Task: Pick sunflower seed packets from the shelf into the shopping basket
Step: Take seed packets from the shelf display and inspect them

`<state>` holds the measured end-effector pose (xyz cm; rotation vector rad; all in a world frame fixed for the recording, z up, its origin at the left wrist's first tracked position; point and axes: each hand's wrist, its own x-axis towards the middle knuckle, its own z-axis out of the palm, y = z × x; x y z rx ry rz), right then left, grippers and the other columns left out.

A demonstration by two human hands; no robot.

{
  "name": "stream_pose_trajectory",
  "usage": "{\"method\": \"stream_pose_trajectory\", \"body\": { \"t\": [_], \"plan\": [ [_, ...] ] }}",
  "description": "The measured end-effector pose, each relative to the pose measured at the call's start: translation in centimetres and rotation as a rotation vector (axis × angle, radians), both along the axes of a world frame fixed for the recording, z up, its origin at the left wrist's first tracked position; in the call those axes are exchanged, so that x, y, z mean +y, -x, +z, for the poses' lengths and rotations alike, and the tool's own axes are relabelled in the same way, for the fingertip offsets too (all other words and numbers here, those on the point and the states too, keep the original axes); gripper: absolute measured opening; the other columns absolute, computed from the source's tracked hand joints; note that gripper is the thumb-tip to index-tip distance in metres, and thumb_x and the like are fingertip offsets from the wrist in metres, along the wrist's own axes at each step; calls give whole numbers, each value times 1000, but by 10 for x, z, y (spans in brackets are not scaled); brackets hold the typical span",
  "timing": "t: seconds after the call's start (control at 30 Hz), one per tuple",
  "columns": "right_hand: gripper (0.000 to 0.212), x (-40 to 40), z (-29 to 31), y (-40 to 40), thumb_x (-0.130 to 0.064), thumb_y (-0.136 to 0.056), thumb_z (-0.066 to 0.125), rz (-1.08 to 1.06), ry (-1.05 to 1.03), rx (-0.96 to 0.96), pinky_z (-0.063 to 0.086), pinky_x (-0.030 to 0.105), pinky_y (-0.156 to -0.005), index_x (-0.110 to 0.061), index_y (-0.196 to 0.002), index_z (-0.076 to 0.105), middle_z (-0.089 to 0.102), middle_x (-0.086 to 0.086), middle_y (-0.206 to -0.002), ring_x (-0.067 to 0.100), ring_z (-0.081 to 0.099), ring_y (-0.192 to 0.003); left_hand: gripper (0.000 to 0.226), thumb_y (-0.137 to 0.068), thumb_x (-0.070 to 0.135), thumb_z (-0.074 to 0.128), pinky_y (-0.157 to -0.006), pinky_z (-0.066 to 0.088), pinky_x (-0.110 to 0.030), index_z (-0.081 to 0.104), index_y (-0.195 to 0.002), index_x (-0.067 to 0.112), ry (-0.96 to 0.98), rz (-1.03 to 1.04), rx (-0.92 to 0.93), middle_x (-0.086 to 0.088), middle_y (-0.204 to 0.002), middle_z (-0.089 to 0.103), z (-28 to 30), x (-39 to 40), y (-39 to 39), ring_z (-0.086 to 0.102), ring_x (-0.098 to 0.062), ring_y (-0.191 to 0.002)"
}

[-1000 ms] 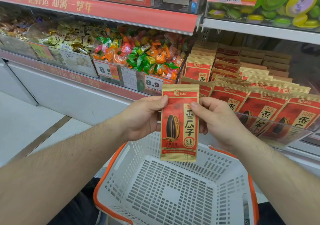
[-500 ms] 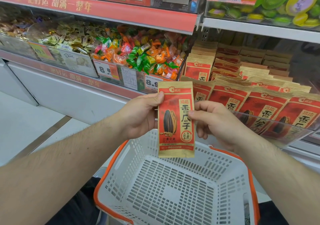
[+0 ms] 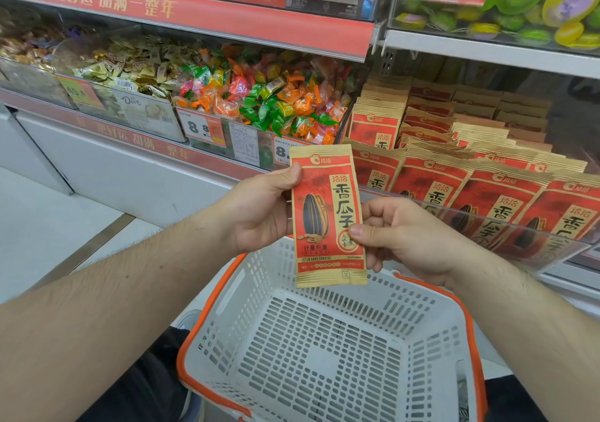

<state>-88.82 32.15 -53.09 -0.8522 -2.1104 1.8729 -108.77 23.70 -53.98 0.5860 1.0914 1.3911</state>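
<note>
Above basket (image 3: pixel 227 295), both hands pinch seed packet (image 3: pixel 328 217) edges: left hand (image 3: pixel 259 210), right hand (image 3: pixel 406 239). Early release probably drops packet outside near rim.

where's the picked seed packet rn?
Head view, centre: the sunflower seed packet is held upright between the left hand and right hand, above the far rim of the shopping basket, not yet inside.

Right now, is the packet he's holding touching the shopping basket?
Apart. The head view shows the sunflower seed packet pinched between the left hand and right hand, hanging above the shopping basket, with the basket's far wall visible below the packet's bottom edge.
</note>
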Motion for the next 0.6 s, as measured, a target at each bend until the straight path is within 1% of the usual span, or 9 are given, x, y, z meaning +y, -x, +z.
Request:
{"method": "stream_pose_trajectory", "body": {
  "t": [0.1,0.17,0.23,0.27,0.33,0.4,0.47,0.53,0.6],
  "plan": [
    [31,1,-2,0,-17,-84,66,-1,-3,2,48,29,-53,7,-102,59,70,11,-71,17,59,-52,47,-102,36,41,-99,49,-57,55,-136,6,5,1,37,-23,-137,57,-1,1,1,61,-38,-117],
    [24,1,-4,0,-10,-89,65,-25,-27,11,49,30,-54,8,-103,58,70,12,-72,18,60,-53,53,-96,43,46,-98,51,-56,58,-133,7,9,-16,113,-22,-133,61,-1,0,1,62,-39,-119],
    [14,0,-5,1,-5,-91,63,-74,-72,44,50,31,-55,2,-102,59,70,16,-75,20,62,-56,52,-86,44,56,-85,59,-48,64,-124,10,-7,-71,222,-18,-120,70,-1,-3,3,68,-32,-105],
    [12,0,-5,1,-4,-91,63,-103,-94,68,52,30,-56,-2,-103,59,69,19,-78,21,63,-58,45,-84,40,63,-78,60,-44,65,-120,11,-21,-113,269,-14,-112,72,-1,-5,5,70,-27,-98],
    [19,0,-4,2,-2,-91,64,-153,-126,106,54,29,-57,-8,-108,59,68,26,-88,20,66,-61,39,-81,22,74,-75,61,-41,65,-118,12,-37,-187,310,-11,-108,73,-3,-8,8,71,-25,-94],
    [25,-1,-4,2,0,-90,65,-166,-149,115,55,29,-59,-11,-112,59,68,28,-95,20,68,-64,41,-77,16,69,-77,62,-42,66,-119,13,-51,-215,322,-13,-111,72,-6,-8,11,71,-27,-98],
    [27,-2,-4,1,0,-89,66,-153,-170,103,55,30,-60,-15,-110,60,69,23,-96,22,69,-67,41,-77,15,69,-84,60,-47,68,-117,17,-74,-211,354,-14,-112,72,-7,-7,11,70,-29,-99],
    [27,-3,-3,0,0,-88,69,-188,-215,101,53,28,-59,-20,-105,61,73,9,-89,20,68,-66,39,-79,12,71,-88,57,-51,69,-118,18,-88,-210,437,-15,-115,72,-7,-7,9,70,-31,-100],
    [23,-1,0,-2,-2,-87,70,-298,-247,123,49,24,-55,-21,-98,62,72,-4,-77,15,63,-61,38,-87,0,71,-86,60,-46,68,-120,16,-109,-239,561,-17,-116,72,-7,-4,4,70,-30,-100]
  ]
}}
